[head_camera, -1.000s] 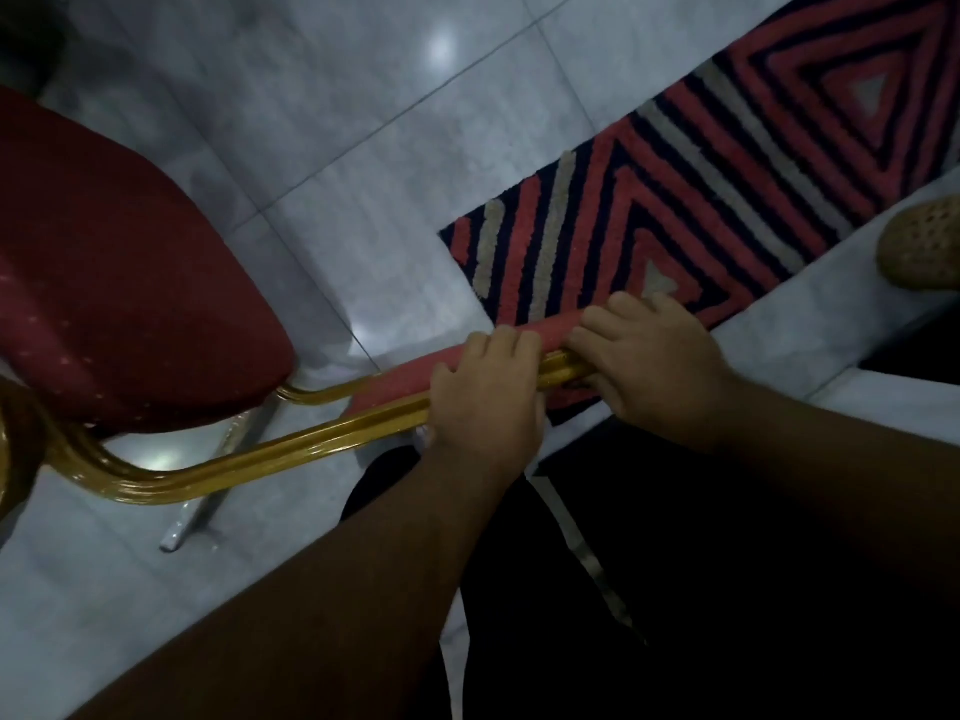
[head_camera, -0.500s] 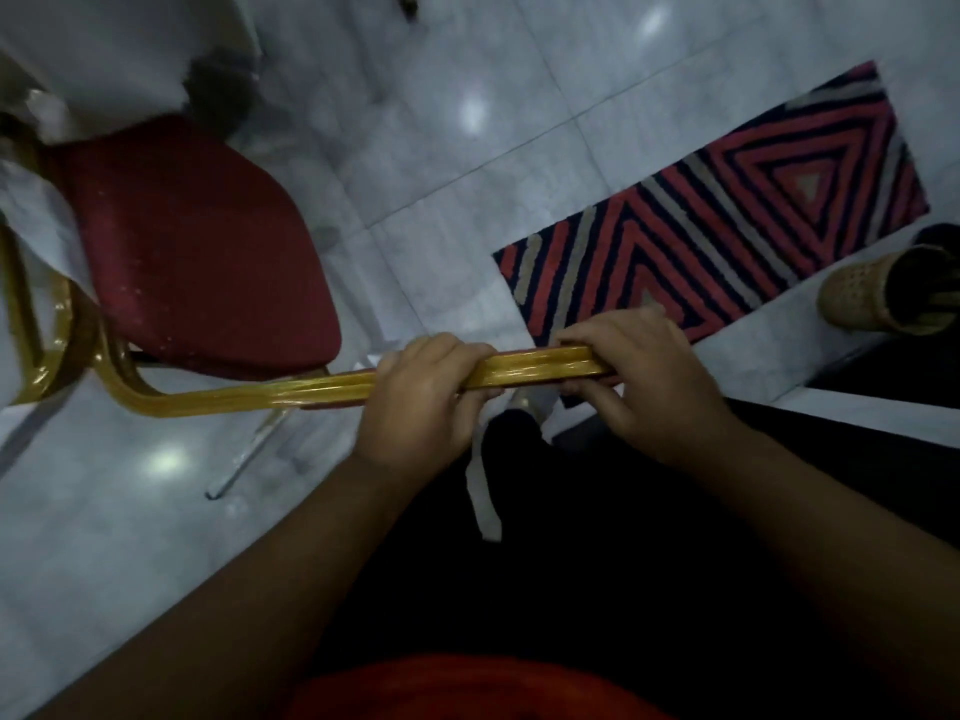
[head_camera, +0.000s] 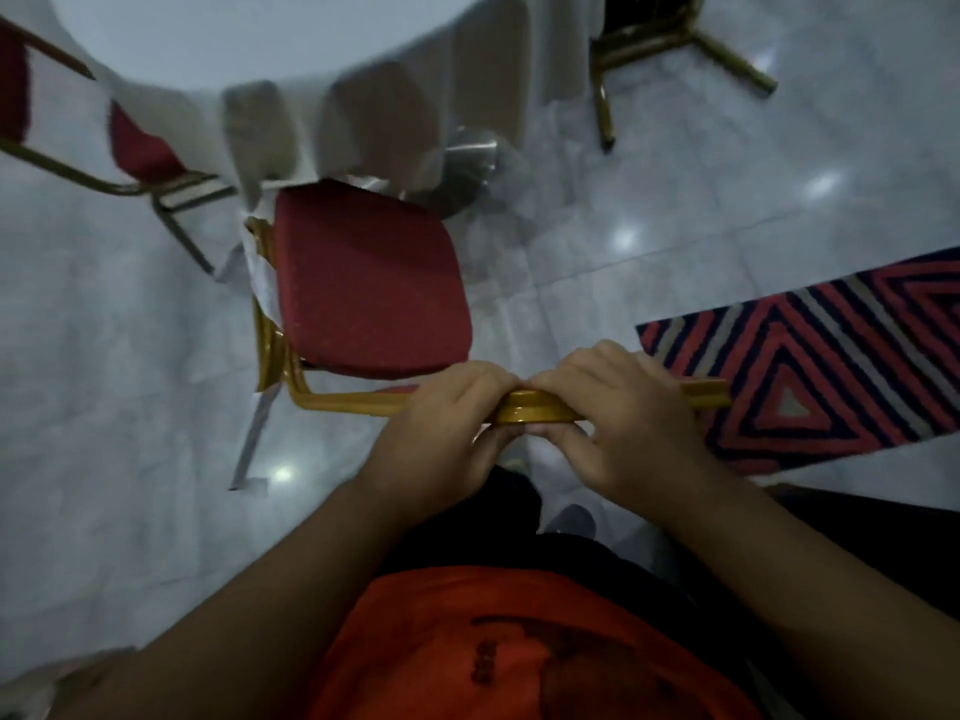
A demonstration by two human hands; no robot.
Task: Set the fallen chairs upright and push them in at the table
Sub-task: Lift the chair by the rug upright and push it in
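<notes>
A chair with a red seat and gold frame stands upright in front of me, its seat front just under the hanging white tablecloth of the table. My left hand and my right hand sit side by side, both closed over the gold top rail of its backrest. A second red chair stands at the table on the left. The gold legs of a third chair show at the top right.
A striped red, navy and grey rug lies on the pale tiled floor to the right. Open floor spreads to the left of the chair. My orange shirt and dark trousers fill the bottom of the view.
The view has lifted from the floor to the table. The chair I hold now stands further away, with its seat at the tablecloth. Both hands keep their grip on the top rail.
</notes>
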